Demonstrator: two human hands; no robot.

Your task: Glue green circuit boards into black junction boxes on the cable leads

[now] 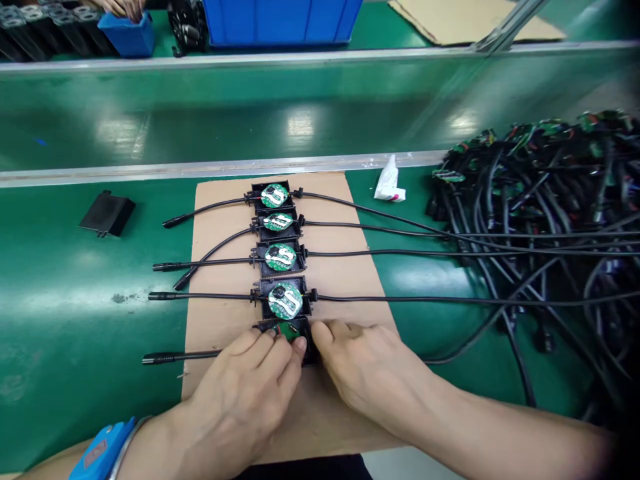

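Note:
Fingers bent, my left hand (250,383) presses round a green circuit board (289,331) at the nearest black plastic case (307,337). A short black cable with a connector (160,358) comes out to the left from under this hand. My right hand (370,363) is closed at the case's right end, on a black cable (445,359) that leaves from beneath it; the fingertips' exact grip is hidden. Beyond lie several more open cases in a column, each with a round green board (285,300) carrying white paste and cables out both sides.
Brown cardboard (220,200) lies under the cases on the green table (75,320). A black cover (107,213) sits left, a crumpled white tube (390,181) at the back. A cable pile (540,187) fills the right. Behind the ledge are a blue bin (283,23) and another person's hand (123,8).

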